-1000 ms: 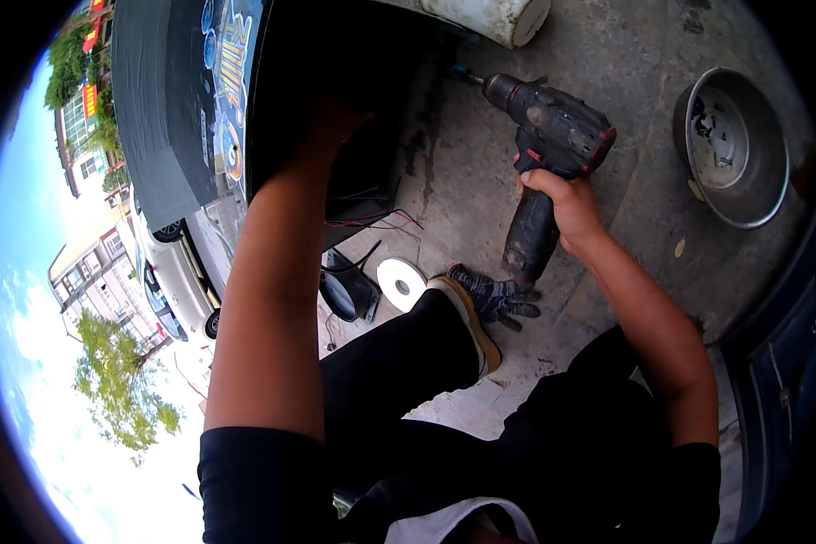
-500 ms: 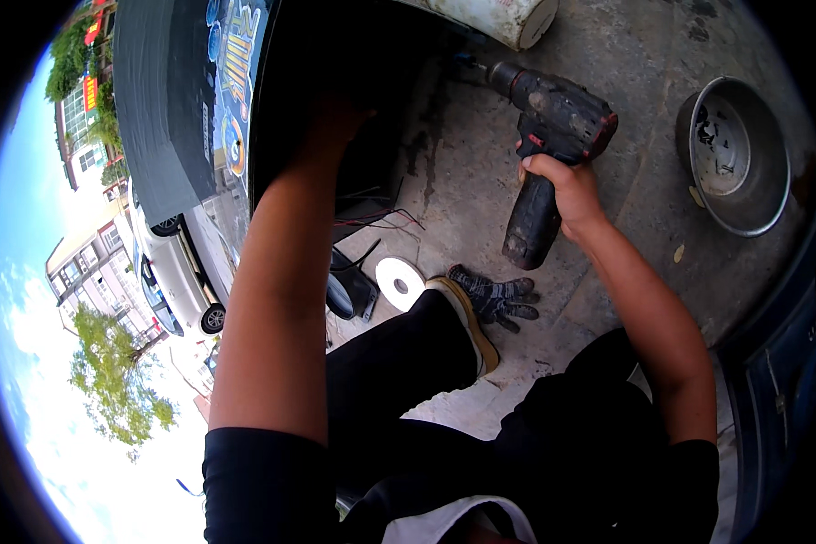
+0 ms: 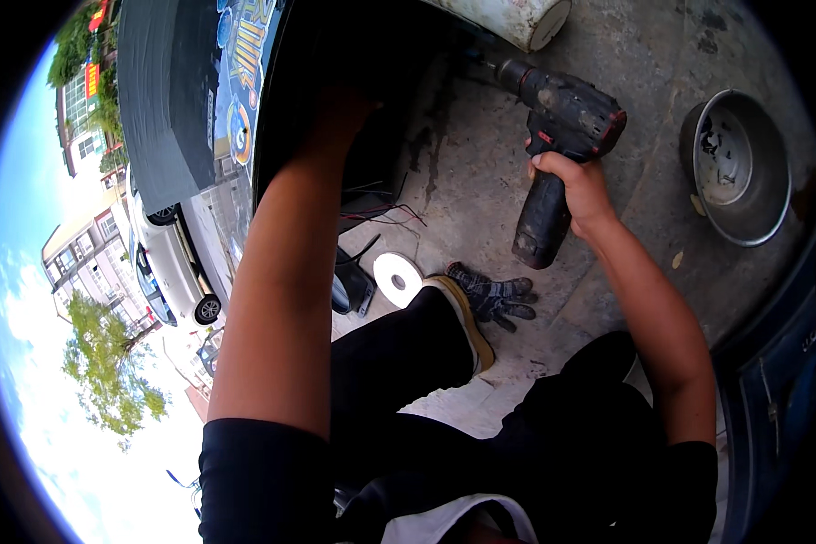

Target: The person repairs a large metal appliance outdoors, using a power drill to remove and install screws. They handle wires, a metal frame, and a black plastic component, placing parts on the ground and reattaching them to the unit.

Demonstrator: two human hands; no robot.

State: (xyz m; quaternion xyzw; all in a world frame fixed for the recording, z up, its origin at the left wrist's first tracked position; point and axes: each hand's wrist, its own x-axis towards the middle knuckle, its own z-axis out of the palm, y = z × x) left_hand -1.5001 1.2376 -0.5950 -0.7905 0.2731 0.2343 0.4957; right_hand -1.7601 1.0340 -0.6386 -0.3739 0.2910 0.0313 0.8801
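Note:
My right hand (image 3: 582, 192) is wrapped round the grip of a worn black cordless power drill (image 3: 567, 113) with red accents. The drill's front end points left toward the dark underside of a black, sticker-covered panel (image 3: 245, 82). A bluish piece (image 3: 474, 54) shows dimly at its tip, too dark to make out. My left hand (image 3: 349, 118) reaches into the deep shadow behind that panel. Its fingers are lost in the dark, so what they touch is hidden.
A metal basin (image 3: 771, 204) with dark bits inside stands at the right. A dirty white bucket (image 3: 517, 20) lies at the top. Near my shoe (image 3: 476, 335) are a grey glove (image 3: 499, 299), a white ring-shaped roll (image 3: 397, 279) and loose wires (image 3: 381, 213). A light-coloured car (image 3: 172, 263) is at the left.
The drill and my right hand appear slightly farther right. The panel and basin have shifted a little too, as the whole view moves. Both hands keep nearly the same pose.

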